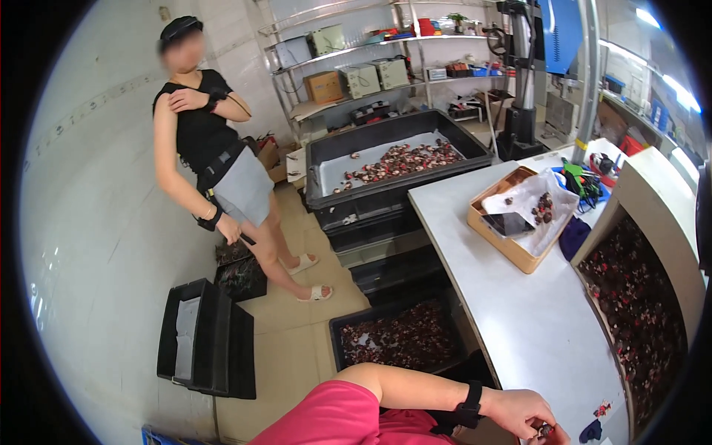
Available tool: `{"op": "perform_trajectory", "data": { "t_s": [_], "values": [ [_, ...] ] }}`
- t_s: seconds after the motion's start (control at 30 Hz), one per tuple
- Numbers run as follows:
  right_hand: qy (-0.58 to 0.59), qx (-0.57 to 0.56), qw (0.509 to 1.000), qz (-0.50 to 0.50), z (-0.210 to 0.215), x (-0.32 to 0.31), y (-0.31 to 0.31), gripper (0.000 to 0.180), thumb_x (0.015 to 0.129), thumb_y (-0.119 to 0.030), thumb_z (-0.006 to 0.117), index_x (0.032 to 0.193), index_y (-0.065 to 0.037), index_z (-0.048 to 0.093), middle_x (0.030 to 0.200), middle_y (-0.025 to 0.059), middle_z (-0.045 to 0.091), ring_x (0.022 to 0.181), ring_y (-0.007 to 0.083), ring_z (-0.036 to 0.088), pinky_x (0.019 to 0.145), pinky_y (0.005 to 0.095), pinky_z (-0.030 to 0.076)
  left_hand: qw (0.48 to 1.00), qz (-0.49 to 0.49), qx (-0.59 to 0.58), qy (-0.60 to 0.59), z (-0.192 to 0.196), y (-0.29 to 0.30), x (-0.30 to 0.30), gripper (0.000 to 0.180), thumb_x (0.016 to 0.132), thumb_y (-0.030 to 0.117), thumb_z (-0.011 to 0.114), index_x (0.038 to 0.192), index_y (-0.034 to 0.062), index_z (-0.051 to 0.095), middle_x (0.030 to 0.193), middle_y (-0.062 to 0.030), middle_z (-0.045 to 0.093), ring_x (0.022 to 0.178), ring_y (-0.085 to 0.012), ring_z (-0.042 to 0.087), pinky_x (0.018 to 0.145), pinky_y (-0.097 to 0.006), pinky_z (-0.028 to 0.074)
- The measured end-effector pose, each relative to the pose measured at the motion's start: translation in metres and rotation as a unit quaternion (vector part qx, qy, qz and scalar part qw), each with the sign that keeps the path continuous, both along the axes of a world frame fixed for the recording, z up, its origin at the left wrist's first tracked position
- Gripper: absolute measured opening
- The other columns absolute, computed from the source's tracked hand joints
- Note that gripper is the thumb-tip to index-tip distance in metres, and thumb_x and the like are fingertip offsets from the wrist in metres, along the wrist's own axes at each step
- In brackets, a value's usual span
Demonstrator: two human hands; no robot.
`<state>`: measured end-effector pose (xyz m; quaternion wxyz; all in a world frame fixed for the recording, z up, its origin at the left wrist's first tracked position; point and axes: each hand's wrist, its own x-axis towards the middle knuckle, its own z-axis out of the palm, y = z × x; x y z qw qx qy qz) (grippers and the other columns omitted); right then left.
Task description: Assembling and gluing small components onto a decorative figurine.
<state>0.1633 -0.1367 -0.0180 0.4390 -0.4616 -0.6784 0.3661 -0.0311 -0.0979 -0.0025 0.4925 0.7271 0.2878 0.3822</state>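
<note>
At the bottom right, my left hand (519,412), with a black band on its wrist, is closed in a pinch on a small round dark-and-red piece (545,430). Only the fingertips of my right hand (558,436) show at the lower edge, closed against the same piece. Both hands are over the near end of the white table (475,237). Close by on the tabletop lie some red and white bits (602,408) and a small dark blue cloth-like scrap (590,432). The piece is too small to name its kind.
A bin of dark and red pieces (630,297) stands right. On the table is a tan tray (530,261) with a phone (509,224). Black crates (400,193) hold more pieces. A person (204,111) stands left near black crates (194,334); metal shelves (348,55) line the back.
</note>
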Motion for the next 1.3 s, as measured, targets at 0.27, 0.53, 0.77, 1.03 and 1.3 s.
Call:
{"op": "perform_trajectory", "data": {
  "t_s": [0.27,0.53,0.77,1.03,1.3],
  "values": [
    [0.019,-0.055,0.998,0.028,-0.021,-0.008,0.009,0.047,0.071,0.000,0.073,0.113,0.000,0.053,0.092,0.0084,0.055,0.078,0.0131,0.056,0.075,0.0298,0.051,0.992,-0.014,-0.090,0.083,0.001,-0.001,-0.021,0.046,0.081,0.014,0.062,0.127,0.0090,0.058,0.089,-0.0070,0.063,0.070,-0.0144,0.060,0.066,-0.028,0.050],
    [0.045,-0.029,0.998,0.023,0.011,-0.006,0.027,0.042,0.074,-0.001,0.070,0.114,-0.004,0.056,0.090,0.0058,0.055,0.072,0.0133,0.054,0.066,0.0260,0.048,0.986,-0.021,-0.105,0.128,0.015,0.026,-0.012,0.045,0.079,0.005,0.065,0.123,0.0021,0.059,0.089,-0.0053,0.062,0.064,-0.0062,0.054,0.058,-0.020,0.045],
    [0.050,-0.032,0.998,0.038,0.000,0.001,0.018,0.045,0.075,-0.001,0.069,0.117,-0.006,0.055,0.090,0.0060,0.054,0.071,0.0134,0.054,0.064,0.0261,0.048,0.980,-0.020,-0.143,0.136,0.007,0.015,-0.008,0.045,0.079,0.004,0.065,0.123,0.0012,0.059,0.091,-0.0051,0.062,0.065,-0.0059,0.054,0.058,-0.019,0.045],
    [0.040,-0.010,0.998,0.037,0.002,0.000,0.018,0.044,0.075,-0.003,0.069,0.116,-0.005,0.054,0.087,0.0063,0.052,0.070,0.0154,0.054,0.062,0.0273,0.048,0.984,-0.026,-0.109,0.138,0.007,0.015,-0.009,0.045,0.080,0.008,0.065,0.124,0.0034,0.058,0.087,-0.0051,0.059,0.062,-0.0082,0.054,0.056,-0.021,0.046],
    [0.038,-0.024,0.998,0.036,0.006,-0.005,0.021,0.043,0.075,-0.003,0.069,0.115,-0.004,0.055,0.088,0.0069,0.053,0.070,0.0157,0.054,0.062,0.0274,0.047,0.983,-0.031,-0.130,0.130,0.009,0.019,-0.014,0.044,0.080,0.004,0.064,0.124,0.0006,0.058,0.094,-0.0055,0.062,0.068,-0.0068,0.055,0.060,-0.020,0.046]
  ]
}}
